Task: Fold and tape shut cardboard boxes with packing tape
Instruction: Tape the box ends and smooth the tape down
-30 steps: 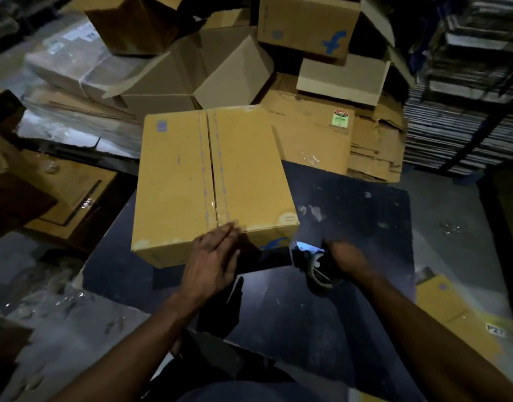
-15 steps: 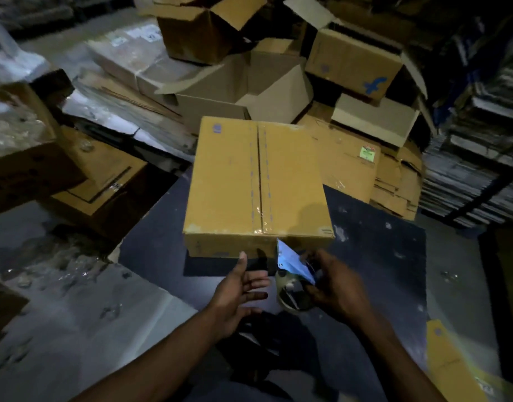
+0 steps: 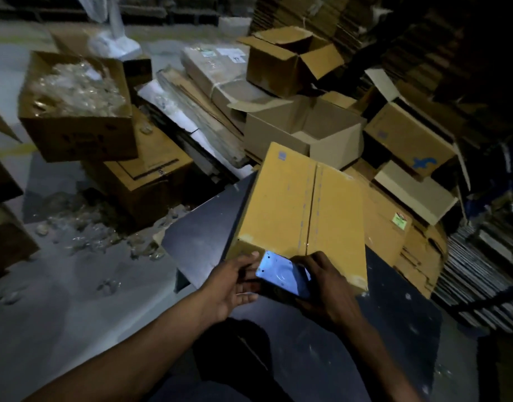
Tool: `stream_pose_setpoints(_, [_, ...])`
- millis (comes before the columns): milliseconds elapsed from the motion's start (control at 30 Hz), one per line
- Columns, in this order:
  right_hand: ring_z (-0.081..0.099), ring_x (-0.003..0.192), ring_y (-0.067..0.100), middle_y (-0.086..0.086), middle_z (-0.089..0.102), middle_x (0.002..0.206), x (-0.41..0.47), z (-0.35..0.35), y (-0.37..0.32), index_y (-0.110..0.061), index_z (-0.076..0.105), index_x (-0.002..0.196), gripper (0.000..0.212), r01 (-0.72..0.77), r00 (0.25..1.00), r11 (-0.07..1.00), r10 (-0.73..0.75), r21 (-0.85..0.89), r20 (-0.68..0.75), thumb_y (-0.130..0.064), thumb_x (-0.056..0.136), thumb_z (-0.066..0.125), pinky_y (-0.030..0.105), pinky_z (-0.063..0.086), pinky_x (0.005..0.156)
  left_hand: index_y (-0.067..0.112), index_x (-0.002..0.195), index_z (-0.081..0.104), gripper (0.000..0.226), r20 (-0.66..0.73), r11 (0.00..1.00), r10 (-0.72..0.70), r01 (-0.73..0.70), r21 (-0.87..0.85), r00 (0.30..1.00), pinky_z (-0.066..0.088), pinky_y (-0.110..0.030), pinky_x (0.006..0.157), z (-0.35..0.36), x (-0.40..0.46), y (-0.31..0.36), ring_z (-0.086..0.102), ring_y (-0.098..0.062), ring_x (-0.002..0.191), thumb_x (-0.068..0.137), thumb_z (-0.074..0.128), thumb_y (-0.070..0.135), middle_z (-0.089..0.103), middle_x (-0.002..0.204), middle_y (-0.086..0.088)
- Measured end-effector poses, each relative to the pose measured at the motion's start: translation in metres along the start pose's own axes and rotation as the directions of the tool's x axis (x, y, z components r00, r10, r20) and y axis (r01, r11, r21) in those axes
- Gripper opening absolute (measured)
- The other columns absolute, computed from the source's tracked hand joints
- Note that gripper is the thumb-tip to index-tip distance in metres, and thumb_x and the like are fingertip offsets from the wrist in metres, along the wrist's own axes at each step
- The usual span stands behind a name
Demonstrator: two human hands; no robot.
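The dark tabletop (image 3: 394,329) carries one yellow box (image 3: 293,210), flaps folded shut and a clear strip along the centre seam, turned at an angle so its near end faces the person, likely to let the tape be finished over that edge. The right hand (image 3: 327,288) grips the tape dispenser (image 3: 284,275) at that near edge, its pale blue plate up. The left hand (image 3: 235,282), fingers relaxed and spread, rests beside the dispenser and just under the box's near left corner, seemingly steadying it.
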State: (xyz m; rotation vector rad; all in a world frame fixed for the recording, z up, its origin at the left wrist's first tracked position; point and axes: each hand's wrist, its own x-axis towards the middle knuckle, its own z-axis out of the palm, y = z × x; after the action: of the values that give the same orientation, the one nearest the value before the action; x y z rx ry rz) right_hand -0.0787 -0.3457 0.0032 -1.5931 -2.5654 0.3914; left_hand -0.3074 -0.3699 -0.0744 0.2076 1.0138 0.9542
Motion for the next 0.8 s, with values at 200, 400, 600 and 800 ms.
stream_pose_setpoints(200, [0.068,0.111,0.014,-0.020,0.065,0.134,0.041,-0.003,-0.037,-0.052,0.042,0.153,0.085,0.017,1.000,0.994,-0.019,0.107,0.012,-0.079,0.078,0.072,0.037,0.056,0.085,0.000,0.107,0.080,0.017,-0.244,0.998,0.049,-0.057,-0.025,0.969,0.045,-0.022,0.046,-0.025,0.032,0.021,0.059,-0.014,0.049,0.102,0.074,0.016,0.070,0.072,-0.008])
stream_pose_setpoints(400, [0.068,0.104,0.020,-0.016,0.061,0.126,0.077,-0.011,-0.008,-0.072,0.033,0.151,0.062,0.206,0.972,0.967,-0.186,-0.146,0.141,-0.069,0.096,0.062,0.037,0.053,0.081,-0.001,0.086,0.078,0.028,-0.479,0.957,0.282,-0.211,0.197,0.831,0.032,-0.026,0.053,-0.069,0.076,0.056,0.043,-0.018,0.051,0.094,0.087,0.025,0.066,0.075,-0.015])
stream_pose_setpoints(600, [0.067,0.084,0.026,-0.007,0.062,0.116,0.088,-0.013,0.028,-0.066,0.028,0.153,0.060,0.270,0.954,0.903,-0.203,-0.336,0.219,-0.075,0.096,0.047,0.037,0.054,0.068,0.008,0.072,0.072,0.028,-0.447,0.954,0.278,-0.193,0.228,0.850,0.029,-0.025,0.050,-0.065,0.095,0.047,0.039,-0.018,0.047,0.087,0.089,0.025,0.054,0.061,-0.009])
stream_pose_setpoints(800, [0.068,0.088,0.030,-0.005,0.061,0.122,0.104,0.002,0.035,-0.062,0.036,0.154,0.059,0.313,0.936,0.884,-0.226,-0.348,0.268,-0.070,0.098,0.053,0.037,0.048,0.072,0.019,0.038,0.053,0.064,-0.538,0.899,0.404,-0.213,0.382,0.740,0.042,-0.031,0.058,-0.061,0.110,0.027,0.048,-0.018,0.048,0.073,0.101,0.044,0.042,0.039,0.012])
